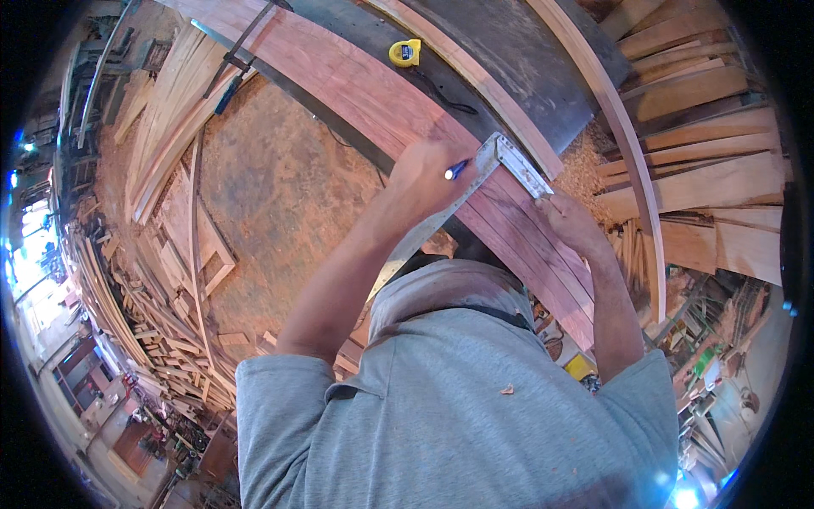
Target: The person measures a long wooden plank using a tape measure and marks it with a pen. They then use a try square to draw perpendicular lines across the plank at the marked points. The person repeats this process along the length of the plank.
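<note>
A long reddish plank (348, 81) runs from the far left to the near right in front of me. Across it lies a metal square (521, 170), its long blade slanting back toward my waist. My left hand (424, 174) is closed round a blue pen (458, 169) over the plank, beside the blade. With my right hand (570, 222) I grip the end of the square's short arm at the plank's right edge. Dark lines run along the plank's near part; whether they are drawn or grain I cannot tell. The pen's tip is hidden.
A yellow tape measure (404, 53) rests on the dark tabletop (500, 51) beyond the plank. A bar clamp (242, 51) crosses the plank's far end. Curved wooden strips (462, 72) lie at the right. Stacked boards (695, 170) stand farther right; scrap wood (182, 356) covers the left floor.
</note>
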Demonstrator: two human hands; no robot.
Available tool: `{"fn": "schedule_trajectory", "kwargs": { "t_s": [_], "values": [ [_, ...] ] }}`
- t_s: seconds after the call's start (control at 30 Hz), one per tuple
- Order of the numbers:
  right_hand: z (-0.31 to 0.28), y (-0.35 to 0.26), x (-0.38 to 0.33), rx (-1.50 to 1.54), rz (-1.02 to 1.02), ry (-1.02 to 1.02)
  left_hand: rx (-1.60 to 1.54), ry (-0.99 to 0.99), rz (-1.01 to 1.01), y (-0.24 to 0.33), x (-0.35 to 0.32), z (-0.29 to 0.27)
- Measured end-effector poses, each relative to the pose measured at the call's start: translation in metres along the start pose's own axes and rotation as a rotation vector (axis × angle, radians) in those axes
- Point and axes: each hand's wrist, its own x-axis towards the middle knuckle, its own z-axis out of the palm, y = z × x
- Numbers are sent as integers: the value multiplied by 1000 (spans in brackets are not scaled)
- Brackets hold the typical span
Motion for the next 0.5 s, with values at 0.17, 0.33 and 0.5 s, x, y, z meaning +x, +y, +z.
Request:
{"fn": "schedule_trajectory", "kwargs": {
  "t_s": [0.17, 0.33, 0.5],
  "values": [
    [1, -7, -3, 58, -17, 50, 135, -205, -103, 14, -43, -29],
    [2, 0, -2, 18, -30, 39, 39, -109, -47, 9, -45, -26],
    [-1, -5, -1, 4, 36, 14, 95, 15, -166, 1, -21, -5]
  ]
}}
